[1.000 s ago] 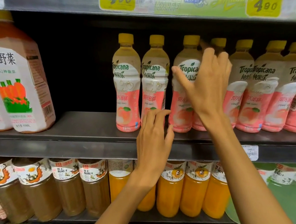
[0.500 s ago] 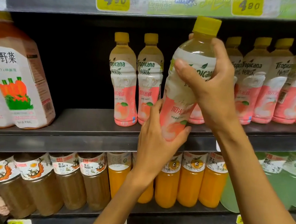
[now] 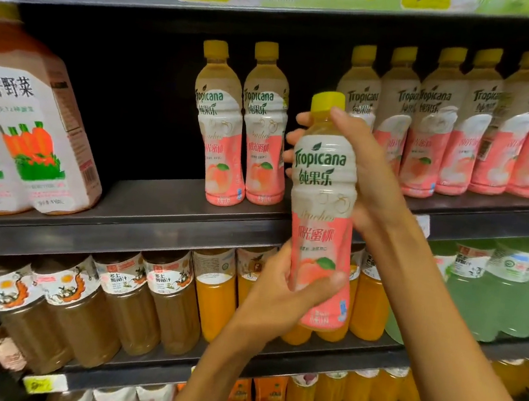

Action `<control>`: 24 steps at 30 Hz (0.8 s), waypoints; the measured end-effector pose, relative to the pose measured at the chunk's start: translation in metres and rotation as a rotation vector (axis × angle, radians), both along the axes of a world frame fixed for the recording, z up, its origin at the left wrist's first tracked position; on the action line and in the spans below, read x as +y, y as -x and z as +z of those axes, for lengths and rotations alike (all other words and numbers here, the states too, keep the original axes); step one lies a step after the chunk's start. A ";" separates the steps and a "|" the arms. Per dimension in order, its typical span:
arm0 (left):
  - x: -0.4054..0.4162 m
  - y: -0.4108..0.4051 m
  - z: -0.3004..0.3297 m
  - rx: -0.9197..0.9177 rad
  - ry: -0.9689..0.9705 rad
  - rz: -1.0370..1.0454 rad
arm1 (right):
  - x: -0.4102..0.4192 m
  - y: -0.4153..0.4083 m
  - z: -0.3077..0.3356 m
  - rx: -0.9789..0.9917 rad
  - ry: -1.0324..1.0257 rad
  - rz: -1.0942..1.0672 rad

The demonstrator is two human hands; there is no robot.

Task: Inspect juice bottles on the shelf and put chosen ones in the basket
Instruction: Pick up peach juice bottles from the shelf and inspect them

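The peach bottle (image 3: 323, 206) is off the shelf (image 3: 164, 212) and held in front of it, near the camera, between the two bottles (image 3: 241, 126) left standing at mid-shelf and the long row (image 3: 460, 123) to the right. Its long axis runs close to vertical, leaning slightly, with the yellow cap (image 3: 328, 102) up and the base down. The front label faces the camera.

The right hand (image 3: 367, 175) grips the upper half from behind and the right side, its fingers curling round the shoulder just under the cap. The left hand (image 3: 279, 296) grips the lower part, with the thumb across the peach picture and the palm under the left side. Both grips are closed on the bottle, so neither hand is free.

The step in hand looks like inspection. To do it well, I would keep the left hand as the support at the base and let the right hand turn the bottle about its long axis, so the back label and any date print come round. The thumb covers part of the lower label and may need to shift. Keeping the bottle upright and clear of the shelf edge should avoid knocking the standing bottles.

The basket is not in view. Lower shelves hold orange juice (image 3: 214, 296) and brown drinks (image 3: 82, 308), and a carrot carton (image 3: 29, 130) stands at the far left.
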State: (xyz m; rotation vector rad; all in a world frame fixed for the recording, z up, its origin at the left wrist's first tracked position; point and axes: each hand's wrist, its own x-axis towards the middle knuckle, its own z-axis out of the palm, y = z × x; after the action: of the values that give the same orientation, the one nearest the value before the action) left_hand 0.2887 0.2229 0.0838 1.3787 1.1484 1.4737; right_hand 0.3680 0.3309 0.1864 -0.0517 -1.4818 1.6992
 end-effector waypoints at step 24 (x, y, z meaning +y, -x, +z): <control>0.048 -0.072 0.007 -0.142 0.144 0.228 | 0.047 -0.065 -0.012 -0.003 0.163 0.025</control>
State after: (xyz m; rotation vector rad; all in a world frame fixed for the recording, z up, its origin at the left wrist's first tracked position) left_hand 0.3608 0.2707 0.0907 1.0557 1.3261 1.5855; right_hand 0.4334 0.3777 0.1746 -0.1235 -1.3483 1.8376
